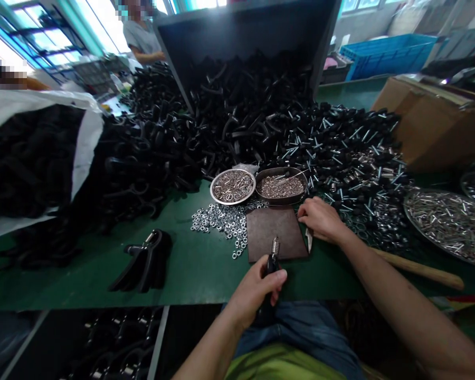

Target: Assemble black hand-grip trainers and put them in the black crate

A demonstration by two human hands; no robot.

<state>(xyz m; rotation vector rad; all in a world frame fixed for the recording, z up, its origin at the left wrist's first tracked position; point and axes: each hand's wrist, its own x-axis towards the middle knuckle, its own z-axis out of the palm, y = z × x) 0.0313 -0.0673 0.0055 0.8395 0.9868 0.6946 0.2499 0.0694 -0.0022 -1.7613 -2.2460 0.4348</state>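
Note:
My left hand (257, 290) is closed around a black handle part (269, 269) with a metal spring end (276, 245) pointing up, held over the near edge of a brown mat (275, 232). My right hand (320, 217) rests palm down just right of the mat, fingers curled over small parts at the edge of a pile of black pieces with metal pins (352, 153). What lies under its fingers is hidden. A wooden handle (419, 269) lies under my right forearm.
Two round dishes of small metal parts (233, 186) (281, 186) stand behind the mat, with loose nuts (221, 221) on the green table (198, 269). A big heap of black handles (221, 116) fills the back. Finished black parts (146, 261) lie at left. A tray of pins (447, 221) sits right. Another person (142, 37) stands behind.

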